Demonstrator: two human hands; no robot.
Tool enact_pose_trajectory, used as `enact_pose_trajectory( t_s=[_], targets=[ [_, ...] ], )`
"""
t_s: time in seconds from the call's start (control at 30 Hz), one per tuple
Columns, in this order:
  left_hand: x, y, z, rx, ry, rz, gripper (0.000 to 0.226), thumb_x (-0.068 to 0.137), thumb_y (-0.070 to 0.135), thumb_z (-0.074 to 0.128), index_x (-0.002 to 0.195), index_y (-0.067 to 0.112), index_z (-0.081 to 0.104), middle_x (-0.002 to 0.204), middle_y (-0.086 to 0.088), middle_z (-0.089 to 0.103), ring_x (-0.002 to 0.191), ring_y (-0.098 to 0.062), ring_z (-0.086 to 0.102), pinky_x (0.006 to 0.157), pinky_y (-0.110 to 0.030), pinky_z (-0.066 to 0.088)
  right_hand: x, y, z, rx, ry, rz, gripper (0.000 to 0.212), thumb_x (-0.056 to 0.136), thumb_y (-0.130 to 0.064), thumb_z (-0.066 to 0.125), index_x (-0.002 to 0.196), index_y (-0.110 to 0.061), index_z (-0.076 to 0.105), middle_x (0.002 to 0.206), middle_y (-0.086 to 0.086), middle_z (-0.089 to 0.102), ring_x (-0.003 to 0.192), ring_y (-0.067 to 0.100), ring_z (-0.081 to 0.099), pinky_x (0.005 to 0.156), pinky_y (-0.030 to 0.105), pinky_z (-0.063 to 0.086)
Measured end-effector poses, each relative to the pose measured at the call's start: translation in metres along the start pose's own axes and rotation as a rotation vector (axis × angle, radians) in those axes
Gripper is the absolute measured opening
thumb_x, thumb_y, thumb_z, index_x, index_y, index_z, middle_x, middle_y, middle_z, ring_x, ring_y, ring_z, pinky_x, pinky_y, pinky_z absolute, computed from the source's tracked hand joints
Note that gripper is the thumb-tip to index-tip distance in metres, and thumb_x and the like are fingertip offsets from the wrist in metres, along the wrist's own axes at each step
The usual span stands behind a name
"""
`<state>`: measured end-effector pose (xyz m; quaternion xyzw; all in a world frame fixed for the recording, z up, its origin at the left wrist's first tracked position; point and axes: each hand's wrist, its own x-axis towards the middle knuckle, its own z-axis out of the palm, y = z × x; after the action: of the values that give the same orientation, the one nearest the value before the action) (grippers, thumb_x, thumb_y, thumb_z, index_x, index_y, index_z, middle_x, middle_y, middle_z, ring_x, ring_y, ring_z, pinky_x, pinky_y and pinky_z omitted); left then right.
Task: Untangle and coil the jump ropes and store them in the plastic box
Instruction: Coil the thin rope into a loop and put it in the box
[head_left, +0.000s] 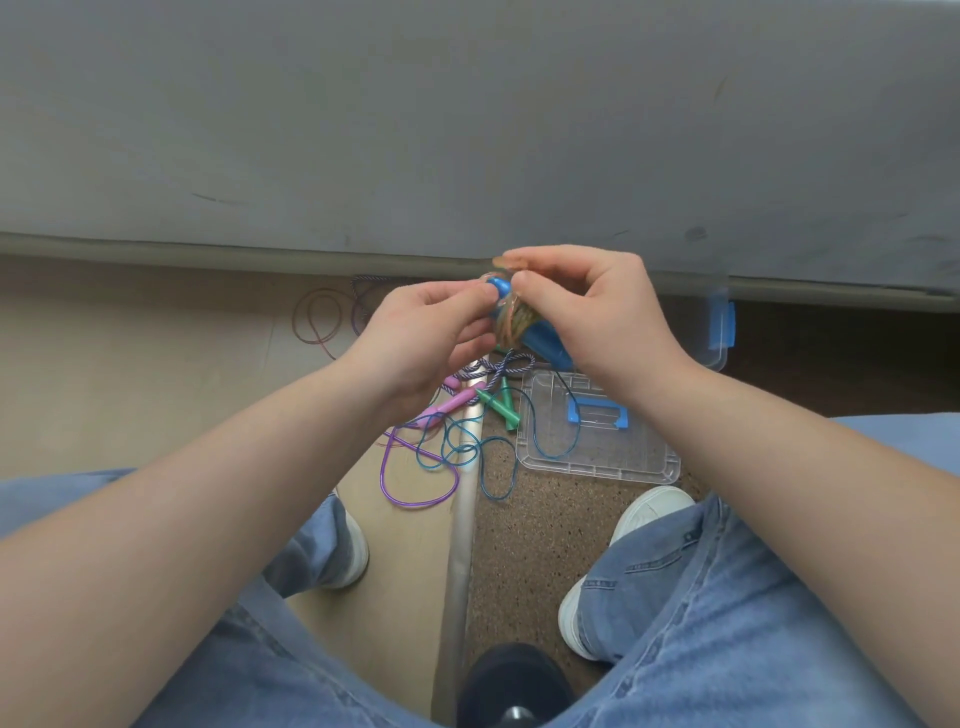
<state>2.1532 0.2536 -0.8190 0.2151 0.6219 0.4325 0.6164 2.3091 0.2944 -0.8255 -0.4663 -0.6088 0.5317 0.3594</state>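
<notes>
L hand (431, 332): fingers curled, thumb + forefinger pinching 1 coiled rope bundle (511, 317), thin glossy multicolour cord wound round smooth blue plastic handles (no. unclear). R hand (597, 322) pinches the same bundle from its other side. On floor below L hand: 1 glossy purple cord (415, 478), 2 pink handles (457, 402), 1 teal cord (467, 447), 1 twisted purple-white rope (488, 369), 2 green handles (498, 405). Below R hand: 1 flat clear lid (644, 457). Just right of R hand: 1 clear plastic box (719, 327) w/ blue latch.
</notes>
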Motion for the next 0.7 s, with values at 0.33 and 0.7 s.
enact_pose_trajectory(
  t_s=[0.33,0.7],
  targets=[
    [-0.005,0.005,0.003,-0.026,0.032,0.019,0.012,0.095,0.013,0.063,0.097,0.005,0.071,0.088,-0.008,0.075,0.085,-0.020,0.074,0.076,-0.028,0.059,0.004,-0.015,-0.010,-0.733,-0.002,-0.304,0.035,0.095,-0.033,0.052,0.074,-0.009,0.067,0.049,0.004,0.048,0.052,0.023,0.041,0.060,0.034,0.044],
    [0.003,0.009,-0.001,0.056,0.080,0.045,0.010,0.093,0.016,0.067,0.096,0.007,0.072,0.092,-0.008,0.075,0.089,-0.016,0.073,0.078,-0.026,0.058,0.006,-0.007,-0.007,-0.734,0.087,-0.533,0.028,0.088,-0.016,0.063,0.113,-0.015,0.077,0.079,0.004,0.068,0.072,0.026,0.058,0.070,0.029,0.044]
  ],
)
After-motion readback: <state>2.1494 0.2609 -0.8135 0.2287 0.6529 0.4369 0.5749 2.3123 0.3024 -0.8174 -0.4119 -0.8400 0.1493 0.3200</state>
